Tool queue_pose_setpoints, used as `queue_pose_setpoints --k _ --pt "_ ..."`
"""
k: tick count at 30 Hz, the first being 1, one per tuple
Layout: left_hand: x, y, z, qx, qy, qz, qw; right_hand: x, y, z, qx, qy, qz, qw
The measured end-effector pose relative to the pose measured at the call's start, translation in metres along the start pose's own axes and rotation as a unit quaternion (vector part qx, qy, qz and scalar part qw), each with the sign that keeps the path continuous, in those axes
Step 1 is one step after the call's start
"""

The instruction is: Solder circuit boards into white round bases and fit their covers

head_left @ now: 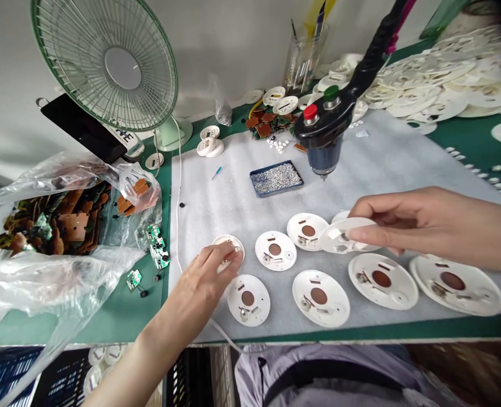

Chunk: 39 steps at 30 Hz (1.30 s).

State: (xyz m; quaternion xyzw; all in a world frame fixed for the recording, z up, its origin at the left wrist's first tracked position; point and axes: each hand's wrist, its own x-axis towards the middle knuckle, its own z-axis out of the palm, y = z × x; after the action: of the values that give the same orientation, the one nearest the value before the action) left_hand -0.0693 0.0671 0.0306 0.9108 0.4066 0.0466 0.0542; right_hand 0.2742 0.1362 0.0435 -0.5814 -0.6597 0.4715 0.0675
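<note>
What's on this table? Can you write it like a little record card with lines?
Left hand: resting on a white plastic disc
Right hand: pinching a tilted white plastic disc
On the white foam mat: more white plastic discs, blue tray of tiny silver screws
Hanging above: electric screwdriver
Left of the mat: green circuit boards, clear plastic bag
Behind: green desk fan

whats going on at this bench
A person's left hand rests on a round white plastic disc, while their right hand holds another white plastic disc above a similar one. More discs lie on a white foam sheet, near a blue tray of silver screws and a hanging black electric screwdriver.
</note>
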Motion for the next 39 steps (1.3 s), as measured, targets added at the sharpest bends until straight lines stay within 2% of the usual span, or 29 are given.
queue_pose_setpoints --k 3,8,10,14,18,21,24,29,32,34,37,39 --pt "0.002 -0.003 0.006 -0.032 0.017 -0.011 0.999 0.012 -0.023 0.009 0.023 -0.091 -0.007 0.996" --pt "-0.007 -0.007 0.013 -0.035 0.025 -0.008 0.999 0.036 -0.054 0.031 0.007 -0.107 -0.117 0.987" --pt "-0.016 -0.010 0.014 -0.046 0.059 -0.027 0.997 0.041 -0.060 0.036 0.024 -0.120 -0.112 0.986" --pt "-0.029 -0.018 0.022 -0.062 0.164 -0.137 0.975 0.049 -0.074 0.049 0.071 -0.125 -0.110 0.983" --pt "-0.022 -0.017 0.038 -0.092 0.181 -0.145 0.968 0.062 -0.096 0.083 0.014 -0.134 -0.161 0.978" --pt "-0.016 -0.012 0.046 -0.111 0.204 -0.150 0.961 0.069 -0.102 0.101 -0.003 -0.129 -0.183 0.975" --pt "-0.016 -0.012 0.050 -0.129 0.206 -0.158 0.957 0.071 -0.099 0.104 -0.005 -0.138 -0.183 0.973" --pt "-0.018 -0.015 0.050 -0.150 0.201 -0.152 0.956 0.075 -0.098 0.098 -0.044 -0.152 -0.194 0.968" --pt "-0.017 -0.012 0.046 -0.101 0.224 -0.147 0.958 0.080 -0.102 0.093 -0.102 -0.141 -0.228 0.958" --pt "-0.017 -0.009 0.041 -0.042 0.208 -0.125 0.969 0.079 -0.101 0.090 -0.134 -0.119 -0.251 0.951" --pt "-0.017 -0.004 0.033 0.009 0.146 -0.076 0.986 0.068 -0.094 0.092 -0.220 -0.036 -0.283 0.933" --pt "-0.014 -0.002 0.027 0.012 0.131 -0.056 0.990 0.057 -0.088 0.101 -0.317 0.028 -0.313 0.895"
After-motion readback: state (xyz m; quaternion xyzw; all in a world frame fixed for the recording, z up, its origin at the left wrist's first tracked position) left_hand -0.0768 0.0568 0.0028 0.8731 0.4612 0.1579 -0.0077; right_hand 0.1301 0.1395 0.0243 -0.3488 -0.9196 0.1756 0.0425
